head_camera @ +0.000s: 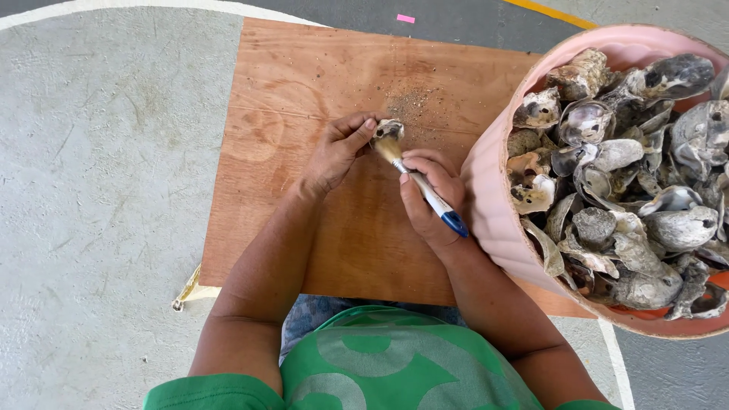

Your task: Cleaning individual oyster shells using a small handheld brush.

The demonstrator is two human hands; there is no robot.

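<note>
A small, rough grey-white shell [389, 128] is held above the middle of a plywood board [304, 99]. A brush [421, 184] with tan bristles, a white handle and a blue end is angled against the shell, bristles touching it.

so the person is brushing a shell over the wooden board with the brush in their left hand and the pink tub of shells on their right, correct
Not quite: the head view shows the brush in the right hand. The left hand holds the shell. The rest stands: they work over the wooden board, with the pink tub on their right.
</note>
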